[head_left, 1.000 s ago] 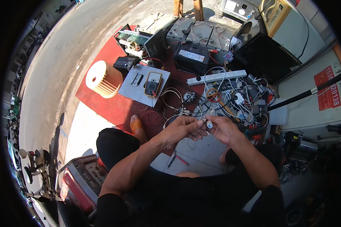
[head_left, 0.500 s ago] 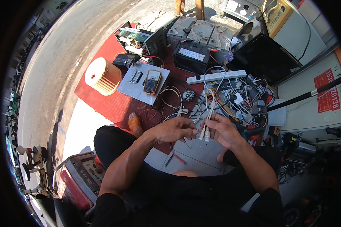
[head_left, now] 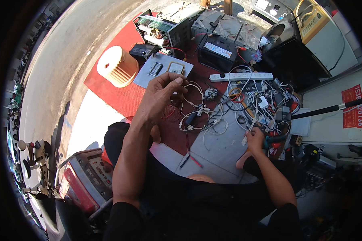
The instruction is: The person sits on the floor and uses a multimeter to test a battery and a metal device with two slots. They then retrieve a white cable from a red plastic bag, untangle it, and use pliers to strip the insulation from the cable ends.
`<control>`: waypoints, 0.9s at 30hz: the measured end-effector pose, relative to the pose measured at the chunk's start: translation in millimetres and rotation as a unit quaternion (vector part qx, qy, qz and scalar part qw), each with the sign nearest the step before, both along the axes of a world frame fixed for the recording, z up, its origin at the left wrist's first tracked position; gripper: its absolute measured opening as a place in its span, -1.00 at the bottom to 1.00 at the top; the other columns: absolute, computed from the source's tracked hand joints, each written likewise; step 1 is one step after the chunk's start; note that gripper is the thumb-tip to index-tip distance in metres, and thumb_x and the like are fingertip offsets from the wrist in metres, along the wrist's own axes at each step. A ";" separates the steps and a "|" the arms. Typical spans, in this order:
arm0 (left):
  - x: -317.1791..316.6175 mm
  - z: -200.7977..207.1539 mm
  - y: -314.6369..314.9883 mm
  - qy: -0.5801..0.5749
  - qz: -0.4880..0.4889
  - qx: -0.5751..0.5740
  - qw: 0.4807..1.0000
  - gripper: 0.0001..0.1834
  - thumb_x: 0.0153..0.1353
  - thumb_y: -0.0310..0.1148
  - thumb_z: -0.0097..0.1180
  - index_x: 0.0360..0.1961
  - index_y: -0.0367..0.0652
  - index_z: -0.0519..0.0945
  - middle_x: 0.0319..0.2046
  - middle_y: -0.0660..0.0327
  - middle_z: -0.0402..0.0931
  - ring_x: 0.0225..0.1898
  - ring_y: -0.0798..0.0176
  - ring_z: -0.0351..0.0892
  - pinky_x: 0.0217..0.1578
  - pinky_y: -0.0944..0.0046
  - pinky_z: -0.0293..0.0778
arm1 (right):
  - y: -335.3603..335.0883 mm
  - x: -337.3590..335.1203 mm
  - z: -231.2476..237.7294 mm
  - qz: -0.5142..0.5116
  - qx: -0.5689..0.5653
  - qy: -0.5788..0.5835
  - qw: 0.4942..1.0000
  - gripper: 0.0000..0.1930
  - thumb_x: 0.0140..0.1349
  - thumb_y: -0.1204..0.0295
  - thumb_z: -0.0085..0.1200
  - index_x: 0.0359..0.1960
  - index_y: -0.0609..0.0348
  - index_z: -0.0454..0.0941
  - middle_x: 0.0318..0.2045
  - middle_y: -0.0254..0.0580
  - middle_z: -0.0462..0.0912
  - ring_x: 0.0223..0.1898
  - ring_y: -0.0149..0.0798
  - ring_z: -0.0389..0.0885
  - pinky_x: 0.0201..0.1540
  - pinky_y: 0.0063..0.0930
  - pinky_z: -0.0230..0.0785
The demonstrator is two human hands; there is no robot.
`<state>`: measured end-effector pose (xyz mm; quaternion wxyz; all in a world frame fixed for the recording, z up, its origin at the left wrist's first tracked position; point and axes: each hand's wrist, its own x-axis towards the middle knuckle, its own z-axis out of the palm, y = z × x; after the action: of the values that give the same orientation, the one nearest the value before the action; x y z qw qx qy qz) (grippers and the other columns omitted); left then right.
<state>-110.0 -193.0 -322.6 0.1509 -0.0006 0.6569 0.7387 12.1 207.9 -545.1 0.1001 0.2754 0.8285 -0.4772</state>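
From here I see the right hand [head_left: 255,139], right of the frame's centre, with thumb and fingers closed around slim white plastic cable ends [head_left: 244,141]. They poke out on its left side, low at the edge of a loose tangle of thin, glossy cables [head_left: 265,98], mostly white with some black, looping over one another.

The left hand [head_left: 161,94] hangs in the air near the middle of the frame, fingers curled toward the thumb; I cannot tell whether anything is pinched there. Just above it, partly covered, is a boxy multimeter with a yellow rim [head_left: 175,67], lying on a smooth, flat grey metal panel [head_left: 142,79].

To the panel's left stands a cream drum with ribbed sides and a round, flat top [head_left: 117,66], on a red, matt-textured mat [head_left: 93,85]. In the upper middle sits a blocky black plastic battery [head_left: 217,54], and below and right of it a long, narrow white power strip [head_left: 241,76]. Two pencil-thin probes, one red [head_left: 195,161] and one black [head_left: 184,162], lie on smooth pale floor tiles [head_left: 213,158] at lower centre.
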 end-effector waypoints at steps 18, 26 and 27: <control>-16.7 9.1 -44.8 -0.018 0.072 -0.001 0.997 -0.73 0.54 -0.23 0.16 0.03 -0.21 0.67 -0.04 0.18 0.70 -0.06 0.32 0.70 -0.01 0.28 0.60 | -140.4 -41.4 -158.0 0.448 0.228 -0.023 0.864 -0.78 0.27 0.54 0.09 -0.05 0.23 0.54 -0.16 0.22 0.72 -0.07 0.31 0.73 -0.03 0.14 0.60; -3.9 9.8 -55.0 0.008 0.059 0.007 0.998 -0.69 0.56 -0.18 0.16 0.00 -0.24 0.68 -0.11 0.23 0.72 -0.10 0.37 0.70 -0.04 0.31 0.61 | -15.9 -103.5 29.2 0.161 0.049 0.173 0.970 -0.70 0.62 0.24 0.04 0.13 0.18 0.66 -0.29 -0.24 0.73 -0.30 -0.40 0.72 -0.31 -0.51 0.52; -1.1 9.6 -54.1 0.005 0.066 0.008 0.998 -0.69 0.56 -0.17 0.17 -0.02 -0.24 0.69 -0.11 0.23 0.72 -0.11 0.38 0.70 -0.04 0.30 0.62 | -2.4 -105.2 54.3 0.131 0.044 0.226 0.964 -0.67 0.63 0.21 0.03 0.08 0.22 0.67 -0.31 -0.25 0.73 -0.30 -0.42 0.71 -0.33 -0.53 0.54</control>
<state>-111.0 -247.1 -313.0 0.0987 -0.0385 0.6506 0.7520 -93.0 205.5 -490.8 -0.0406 0.0537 0.8783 -0.4733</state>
